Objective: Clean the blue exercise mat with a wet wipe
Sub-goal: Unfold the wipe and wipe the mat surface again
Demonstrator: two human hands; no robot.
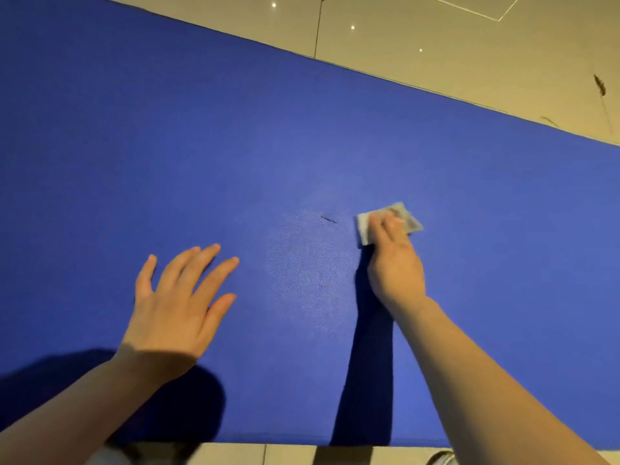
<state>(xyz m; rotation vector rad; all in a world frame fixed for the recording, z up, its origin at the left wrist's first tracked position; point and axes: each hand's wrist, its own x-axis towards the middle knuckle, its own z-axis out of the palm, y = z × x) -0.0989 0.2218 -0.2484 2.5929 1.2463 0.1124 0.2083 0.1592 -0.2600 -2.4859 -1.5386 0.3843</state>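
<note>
The blue exercise mat point(235, 135) fills most of the view, running from upper left to right. My right hand point(392, 263) presses a folded grey-white wet wipe point(364, 226) flat onto the mat right of centre, fingers lying over it. My left hand point(177, 303) rests flat on the mat at lower left, fingers spread and straight. A small dark mark point(328, 219) sits on the mat just left of the wipe. A paler, damp-looking patch point(308, 263) lies between my two hands.
Beige floor tiles point(436, 45) border the mat's far edge at the top right, and a strip of tile point(288, 454) shows along its near edge. A dark scuff point(600, 85) marks the floor at the far right.
</note>
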